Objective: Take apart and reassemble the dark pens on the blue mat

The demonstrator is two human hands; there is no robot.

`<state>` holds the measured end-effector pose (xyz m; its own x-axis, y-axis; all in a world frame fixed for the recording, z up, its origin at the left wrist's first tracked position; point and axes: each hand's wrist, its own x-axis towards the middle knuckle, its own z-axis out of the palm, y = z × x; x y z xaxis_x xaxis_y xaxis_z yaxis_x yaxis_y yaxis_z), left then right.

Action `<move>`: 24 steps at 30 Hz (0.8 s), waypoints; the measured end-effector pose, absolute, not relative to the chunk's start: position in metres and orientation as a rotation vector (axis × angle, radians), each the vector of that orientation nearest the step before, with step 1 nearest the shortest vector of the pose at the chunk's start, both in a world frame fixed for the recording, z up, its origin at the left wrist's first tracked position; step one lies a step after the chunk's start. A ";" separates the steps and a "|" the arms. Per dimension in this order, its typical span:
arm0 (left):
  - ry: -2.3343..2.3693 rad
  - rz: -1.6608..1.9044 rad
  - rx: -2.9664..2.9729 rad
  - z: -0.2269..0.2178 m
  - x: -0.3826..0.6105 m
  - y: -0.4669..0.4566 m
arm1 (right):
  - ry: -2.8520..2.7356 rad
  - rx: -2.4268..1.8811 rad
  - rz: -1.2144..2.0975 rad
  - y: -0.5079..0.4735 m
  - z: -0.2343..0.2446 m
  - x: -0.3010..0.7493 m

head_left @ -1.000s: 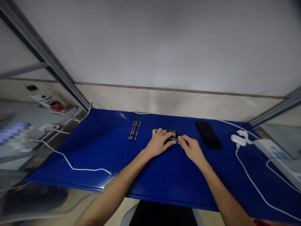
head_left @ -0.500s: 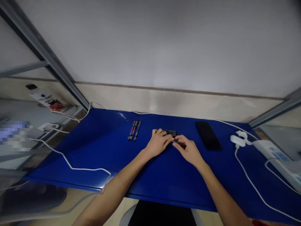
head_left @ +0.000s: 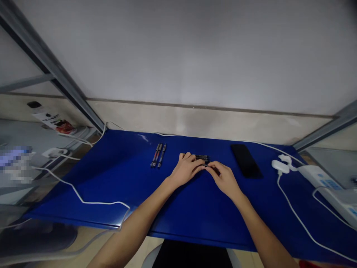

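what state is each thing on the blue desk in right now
left hand, fingers curled over the dark pens
right hand, fingers pinched together next to the left hand
dark pens, lying flat, partly covered by the left hand
two pens, lying side by side, untouched
black smartphone, lying flat, cannot tell which face is up
white cable, slack, plugged into the power strip's side unclear
power strip, lying on the desk

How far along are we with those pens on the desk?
Two pens look finished with, lying side by side on the blue desk, apart from the hands. In hand: the left hand and right hand are closed on a small group of dark pens, partly hidden by the fingers. What seems left: those dark pens are not yet set down.
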<state>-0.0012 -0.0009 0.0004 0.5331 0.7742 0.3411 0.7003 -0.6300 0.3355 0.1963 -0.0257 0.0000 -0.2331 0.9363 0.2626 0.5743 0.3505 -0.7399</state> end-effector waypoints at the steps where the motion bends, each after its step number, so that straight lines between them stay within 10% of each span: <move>1: 1.273 0.707 2.629 0.002 -0.001 -0.001 | -1.928 -1.310 0.638 -0.026 0.000 0.196; 24: 0.909 1.222 1.559 0.007 0.006 0.000 | -1.696 -1.152 1.159 -0.024 -0.002 0.189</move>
